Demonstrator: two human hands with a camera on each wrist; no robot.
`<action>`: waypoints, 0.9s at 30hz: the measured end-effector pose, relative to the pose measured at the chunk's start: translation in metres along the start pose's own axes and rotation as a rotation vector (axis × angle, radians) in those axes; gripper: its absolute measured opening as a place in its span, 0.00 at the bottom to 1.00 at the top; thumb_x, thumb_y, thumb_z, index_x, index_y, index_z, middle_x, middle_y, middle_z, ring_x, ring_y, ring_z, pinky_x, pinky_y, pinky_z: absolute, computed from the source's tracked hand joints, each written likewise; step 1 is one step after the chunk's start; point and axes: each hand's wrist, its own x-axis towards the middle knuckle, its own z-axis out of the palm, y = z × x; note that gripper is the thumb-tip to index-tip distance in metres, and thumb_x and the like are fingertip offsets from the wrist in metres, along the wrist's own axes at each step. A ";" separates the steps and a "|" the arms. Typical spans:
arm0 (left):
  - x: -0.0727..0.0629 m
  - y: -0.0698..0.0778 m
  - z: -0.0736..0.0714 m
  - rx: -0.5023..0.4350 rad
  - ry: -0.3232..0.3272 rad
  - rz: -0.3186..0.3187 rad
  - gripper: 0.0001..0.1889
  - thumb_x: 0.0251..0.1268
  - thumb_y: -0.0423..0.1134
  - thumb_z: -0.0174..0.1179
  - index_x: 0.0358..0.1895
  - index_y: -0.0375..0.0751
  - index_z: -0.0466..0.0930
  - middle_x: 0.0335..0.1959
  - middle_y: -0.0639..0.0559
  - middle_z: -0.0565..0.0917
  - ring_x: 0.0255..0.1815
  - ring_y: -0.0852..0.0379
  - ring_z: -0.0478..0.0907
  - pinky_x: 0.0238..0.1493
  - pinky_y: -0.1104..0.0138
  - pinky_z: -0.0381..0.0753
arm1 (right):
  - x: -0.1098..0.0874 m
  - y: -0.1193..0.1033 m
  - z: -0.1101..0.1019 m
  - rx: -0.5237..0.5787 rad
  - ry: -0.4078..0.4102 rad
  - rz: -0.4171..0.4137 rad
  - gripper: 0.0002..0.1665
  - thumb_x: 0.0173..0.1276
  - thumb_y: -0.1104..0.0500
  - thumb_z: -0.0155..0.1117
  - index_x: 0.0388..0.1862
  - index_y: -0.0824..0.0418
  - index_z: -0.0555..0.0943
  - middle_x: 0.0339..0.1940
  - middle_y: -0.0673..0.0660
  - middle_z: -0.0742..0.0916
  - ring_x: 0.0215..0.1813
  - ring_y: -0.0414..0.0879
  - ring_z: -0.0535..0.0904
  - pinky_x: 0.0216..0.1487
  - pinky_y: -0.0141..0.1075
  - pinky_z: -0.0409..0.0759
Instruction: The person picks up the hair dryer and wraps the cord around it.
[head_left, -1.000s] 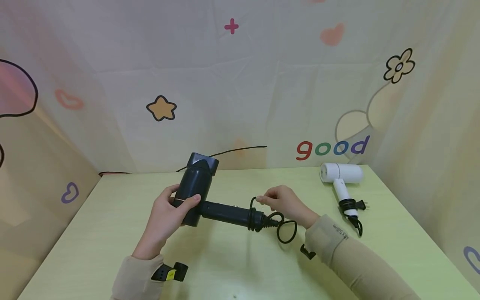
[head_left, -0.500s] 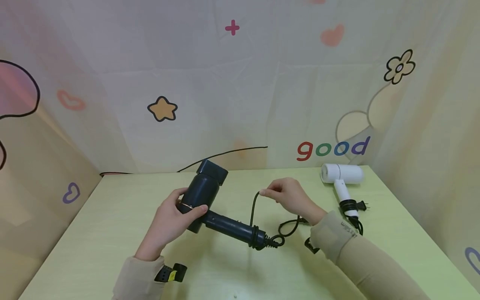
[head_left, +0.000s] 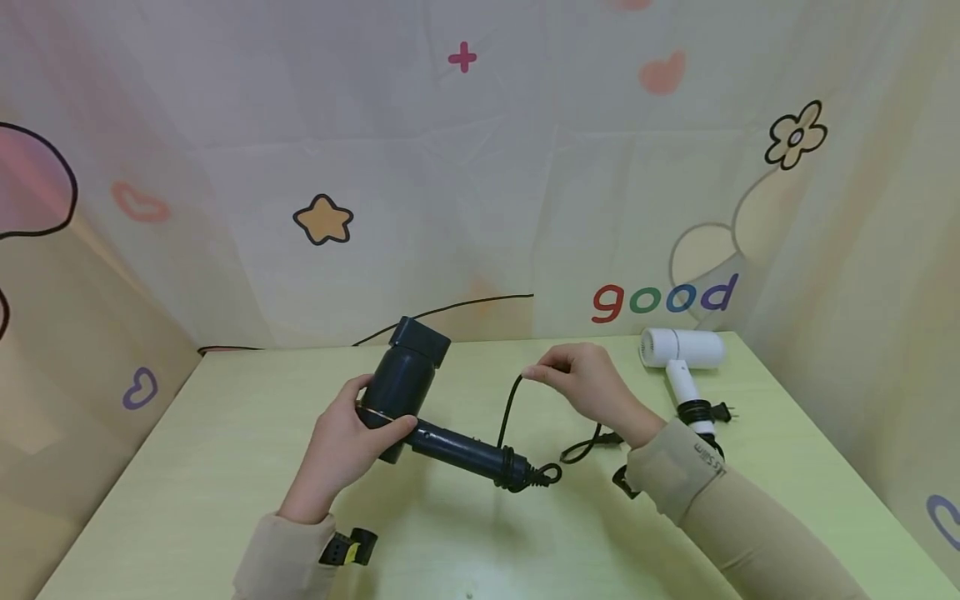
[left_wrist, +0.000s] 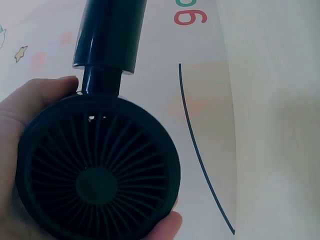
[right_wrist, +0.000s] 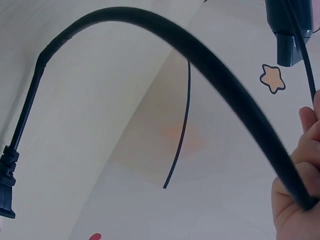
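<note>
My left hand grips a dark hair dryer round the barrel, thumb near where the handle joins. Its nozzle points up and away, while the handle slopes down to the right. The round slatted air inlet faces the left wrist camera. Several turns of black power cord are wound round the handle's end. One stretch rises from there to my right hand, which pinches it between thumb and fingers. The rest of the cord hangs past that hand, and its plug shows in the right wrist view.
A white hair dryer lies at the back right of the pale green table, its black cord bundled round the handle. A printed curtain hangs behind and along both sides.
My right hand has moved up and to the right, drawing out a longer stretch of cord. The dark dryer has shifted slightly right and its handle end has dipped.
</note>
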 end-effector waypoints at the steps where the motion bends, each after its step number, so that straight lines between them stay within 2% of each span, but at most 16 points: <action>1: 0.000 -0.001 0.001 0.007 0.008 0.003 0.45 0.51 0.54 0.69 0.69 0.41 0.57 0.45 0.38 0.79 0.36 0.51 0.79 0.31 0.64 0.78 | 0.000 0.000 0.000 -0.004 0.001 -0.003 0.11 0.63 0.49 0.65 0.31 0.55 0.86 0.17 0.48 0.76 0.22 0.42 0.65 0.25 0.33 0.64; 12: 0.002 -0.001 0.012 0.088 0.092 0.032 0.45 0.54 0.50 0.67 0.70 0.38 0.53 0.50 0.35 0.77 0.38 0.47 0.80 0.30 0.62 0.79 | -0.005 -0.016 -0.001 -0.008 -0.013 -0.022 0.09 0.63 0.51 0.66 0.31 0.55 0.86 0.16 0.48 0.75 0.21 0.41 0.64 0.24 0.31 0.63; 17: 0.003 0.000 0.015 0.102 0.129 0.001 0.45 0.55 0.50 0.66 0.70 0.36 0.51 0.50 0.35 0.76 0.39 0.45 0.79 0.31 0.61 0.78 | -0.009 -0.023 0.000 -0.027 -0.005 -0.062 0.09 0.63 0.52 0.66 0.30 0.56 0.86 0.15 0.47 0.74 0.20 0.40 0.64 0.23 0.30 0.63; 22: 0.007 -0.002 0.018 0.109 0.161 -0.036 0.47 0.56 0.52 0.64 0.71 0.33 0.48 0.53 0.35 0.73 0.44 0.42 0.77 0.36 0.57 0.78 | -0.011 -0.027 0.001 -0.031 0.002 -0.101 0.09 0.62 0.52 0.66 0.30 0.56 0.86 0.16 0.46 0.76 0.20 0.39 0.65 0.23 0.29 0.64; 27: 0.011 -0.004 0.021 0.092 0.193 -0.049 0.45 0.58 0.53 0.62 0.71 0.33 0.50 0.52 0.37 0.73 0.45 0.42 0.75 0.39 0.56 0.75 | -0.014 -0.033 0.001 -0.025 -0.004 -0.124 0.08 0.62 0.53 0.67 0.29 0.56 0.86 0.16 0.46 0.76 0.19 0.39 0.65 0.22 0.29 0.64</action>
